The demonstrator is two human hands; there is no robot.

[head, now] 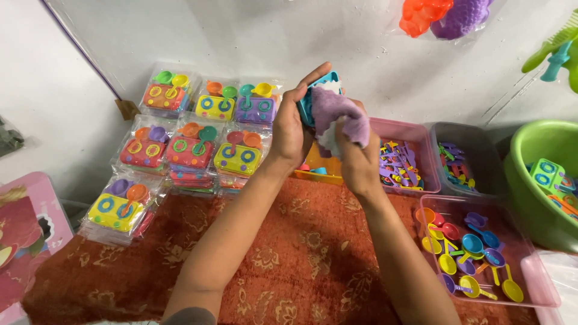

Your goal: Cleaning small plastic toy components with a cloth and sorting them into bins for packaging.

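My left hand [292, 123] grips a teal plastic toy piece [314, 90], held up in front of the wall. My right hand [356, 159] presses a purple cloth [337, 111] against that toy piece, and the cloth covers most of it. Both hands are raised above a red patterned mat [289, 259].
Packaged toy stove sets [192, 135] lie stacked at the left by the wall. Clear pink bins hold purple toy utensils [400, 165] and small coloured toy pans [469, 259]. A grey bin [469, 156] and a green tub [545, 180] stand at the right. Bagged toys hang on the wall.
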